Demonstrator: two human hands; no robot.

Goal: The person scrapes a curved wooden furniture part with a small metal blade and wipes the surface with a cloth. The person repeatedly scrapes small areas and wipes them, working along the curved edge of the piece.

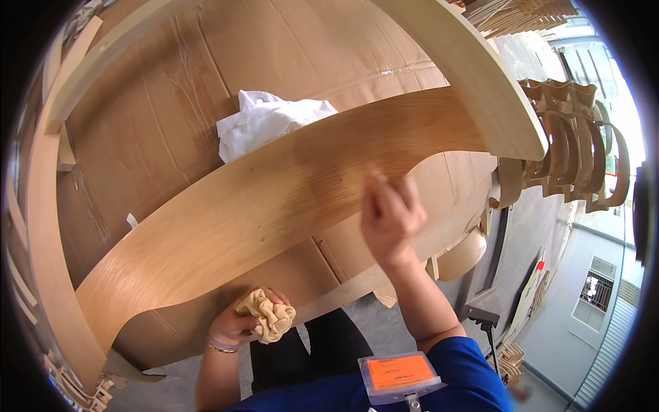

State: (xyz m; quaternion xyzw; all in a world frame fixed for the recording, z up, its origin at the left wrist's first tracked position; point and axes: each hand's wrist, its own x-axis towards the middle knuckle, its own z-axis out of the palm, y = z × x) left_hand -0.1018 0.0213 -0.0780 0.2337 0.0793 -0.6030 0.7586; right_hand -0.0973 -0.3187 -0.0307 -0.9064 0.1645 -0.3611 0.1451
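A crumpled cream cloth (270,317) is gripped in my left hand (237,321), low in front of my body, just below the near edge of a broad curved wooden panel (274,196). My right hand (392,216) is raised at the panel's near edge, right of its middle. Its fingers are curled together and slightly blurred. Whether they touch the wood or hold anything small cannot be made out. The panel's light-brown, grained face runs from lower left to upper right, meeting a pale wooden frame piece (480,82) at its right end.
Brown cardboard (274,48) covers the worktop. A bunched white cloth (264,123) lies behind the panel. Another wooden frame piece (49,226) rises at the left. Several curved wooden parts (570,144) are stacked at the right, beyond the table edge.
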